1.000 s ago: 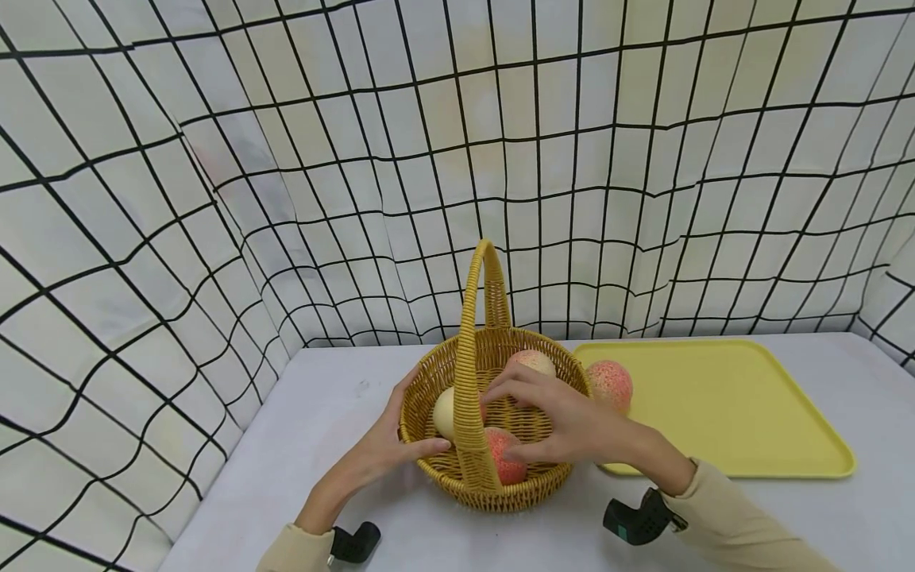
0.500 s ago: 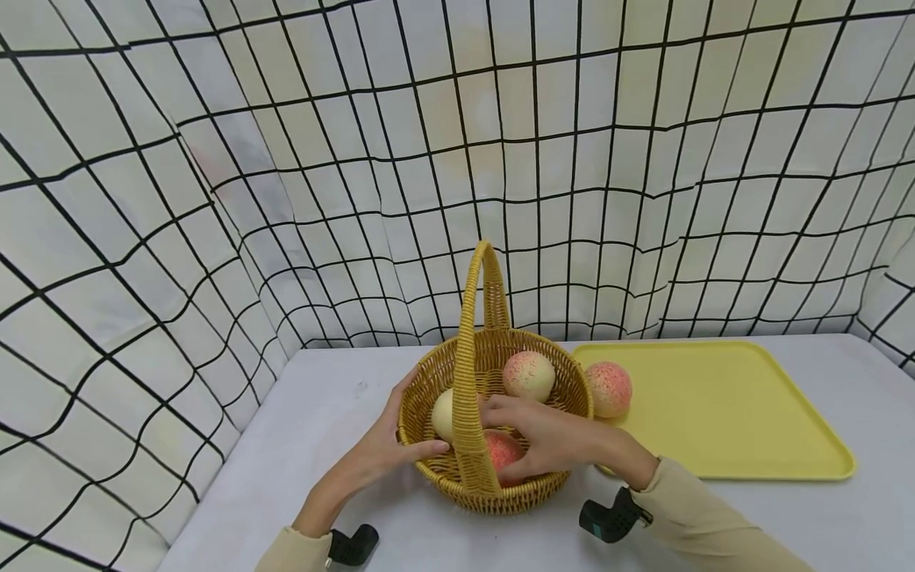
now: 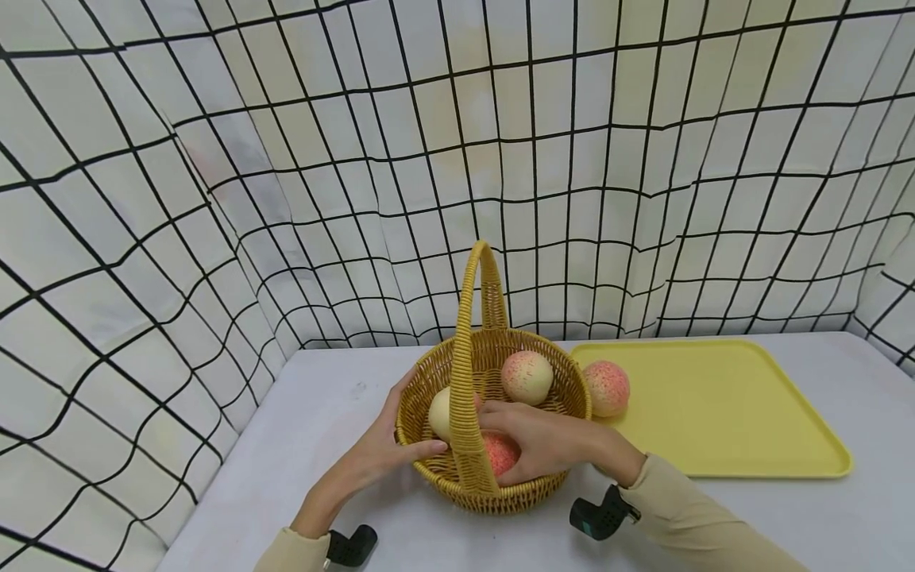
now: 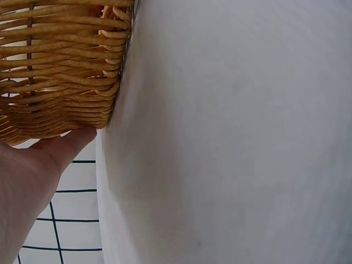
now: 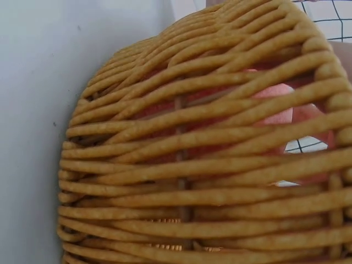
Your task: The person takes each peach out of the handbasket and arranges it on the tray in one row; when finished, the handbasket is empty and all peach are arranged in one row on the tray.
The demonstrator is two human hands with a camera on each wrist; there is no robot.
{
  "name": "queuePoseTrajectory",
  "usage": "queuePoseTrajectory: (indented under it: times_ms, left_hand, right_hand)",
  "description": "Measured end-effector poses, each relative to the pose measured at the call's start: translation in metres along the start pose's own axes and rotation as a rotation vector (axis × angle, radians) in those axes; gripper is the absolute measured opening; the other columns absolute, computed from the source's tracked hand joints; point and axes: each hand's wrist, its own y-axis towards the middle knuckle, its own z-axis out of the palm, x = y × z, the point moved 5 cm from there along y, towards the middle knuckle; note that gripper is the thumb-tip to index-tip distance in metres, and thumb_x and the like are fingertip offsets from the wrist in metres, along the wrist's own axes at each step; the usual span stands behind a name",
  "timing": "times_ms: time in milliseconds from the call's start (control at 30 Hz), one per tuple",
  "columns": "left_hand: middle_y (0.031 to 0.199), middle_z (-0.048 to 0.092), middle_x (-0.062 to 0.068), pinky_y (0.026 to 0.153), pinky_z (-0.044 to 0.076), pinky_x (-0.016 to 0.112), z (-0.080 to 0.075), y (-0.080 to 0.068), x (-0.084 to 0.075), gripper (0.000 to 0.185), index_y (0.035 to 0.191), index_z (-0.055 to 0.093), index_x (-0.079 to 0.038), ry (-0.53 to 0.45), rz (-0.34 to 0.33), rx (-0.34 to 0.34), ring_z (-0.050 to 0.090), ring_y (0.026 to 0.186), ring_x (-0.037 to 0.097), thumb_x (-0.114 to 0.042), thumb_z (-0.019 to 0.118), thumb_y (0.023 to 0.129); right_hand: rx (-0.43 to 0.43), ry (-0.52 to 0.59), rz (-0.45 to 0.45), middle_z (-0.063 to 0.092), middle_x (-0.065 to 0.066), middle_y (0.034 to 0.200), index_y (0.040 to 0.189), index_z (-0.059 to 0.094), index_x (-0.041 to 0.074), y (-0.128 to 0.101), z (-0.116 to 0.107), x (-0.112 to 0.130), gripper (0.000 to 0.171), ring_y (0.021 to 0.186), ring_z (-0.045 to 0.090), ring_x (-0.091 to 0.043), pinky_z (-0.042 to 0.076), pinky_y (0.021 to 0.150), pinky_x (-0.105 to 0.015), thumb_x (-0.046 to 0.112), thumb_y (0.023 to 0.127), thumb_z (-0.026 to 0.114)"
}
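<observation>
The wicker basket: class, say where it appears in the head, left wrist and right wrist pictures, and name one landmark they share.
Head: wicker basket low at centre, both hands on it.
Left wrist: upper left corner, left hand touching its outer wall from below.
Right wrist: fills most of the picture, red peach showing through the weave.
Shared landmark: the white table.

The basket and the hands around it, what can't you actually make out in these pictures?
- Head view: the right hand covers much of the red peach, so its grip is unclear.
- Head view: the basket handle hides part of the pale fruit.
- Right wrist view: the wicker wall fills the frame; only pink patches show through the gaps.
- Left wrist view: only a thumb and the basket's outer side show; the fingers are cut off.
</observation>
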Motion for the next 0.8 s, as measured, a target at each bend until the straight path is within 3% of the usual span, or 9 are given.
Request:
queuePoseTrajectory:
  times_ms: [133, 333, 433, 700, 800]
  left_hand:
    - [0.172, 0.014, 0.02, 0.119, 0.031, 0.059, 0.0, 0.0, 0.001, 0.115, 0.169, 0.003, -0.025, -0.008, 0.013, 0.0, 0.027, 0.153, 0.046, -0.03, 0.085, 0.088]
    - [0.172, 0.013, 0.02, 0.12, 0.029, 0.061, -0.001, 0.001, 0.002, 0.115, 0.169, 0.003, -0.025, 0.01, 0.006, -0.003, 0.026, 0.153, 0.046, -0.032, 0.085, 0.088]
    - [0.172, 0.011, 0.019, 0.121, 0.026, 0.062, -0.001, 0.001, 0.001, 0.115, 0.169, 0.004, -0.025, 0.02, -0.004, -0.008, 0.024, 0.154, 0.046, -0.033, 0.085, 0.088]
    - [0.172, 0.01, 0.02, 0.12, 0.029, 0.06, -0.002, 0.001, 0.0, 0.117, 0.169, 0.002, -0.023, 0.006, -0.01, -0.001, 0.024, 0.154, 0.046, -0.032, 0.085, 0.088]
    - [0.172, 0.011, 0.02, 0.12, 0.03, 0.06, -0.002, 0.0, 0.0, 0.117, 0.169, 0.002, -0.023, 0.007, -0.008, 0.003, 0.025, 0.154, 0.047, -0.032, 0.085, 0.088]
  right_hand:
    - [-0.021, -0.003, -0.015, 0.057, 0.002, 0.141, 0.141, 0.063, 0.018, 0.001, 0.001, -0.002, 0.056, 0.134, 0.051, -0.015, 0.041, 0.116, -0.037, 0.028, 0.09, 0.084]
    - [-0.117, 0.045, -0.033, 0.06, 0.005, 0.127, 0.135, 0.066, 0.017, -0.005, -0.007, -0.002, 0.054, 0.116, 0.056, -0.01, 0.052, 0.1, -0.031, 0.025, 0.085, 0.086]
    - [-0.183, 0.069, -0.027, 0.061, 0.005, 0.128, 0.133, 0.066, 0.017, -0.013, -0.017, -0.001, 0.052, 0.115, 0.058, -0.011, 0.055, 0.096, -0.032, 0.025, 0.085, 0.086]
    - [-0.379, 0.195, -0.069, 0.06, 0.003, 0.134, 0.13, 0.067, 0.023, -0.049, -0.059, 0.002, 0.054, 0.125, 0.055, -0.021, 0.061, 0.088, -0.037, 0.018, 0.082, 0.091]
    - [-0.424, 0.223, -0.028, 0.06, 0.002, 0.135, 0.131, 0.066, 0.023, -0.07, -0.075, -0.004, 0.054, 0.124, 0.058, -0.02, 0.061, 0.089, -0.037, 0.017, 0.083, 0.091]
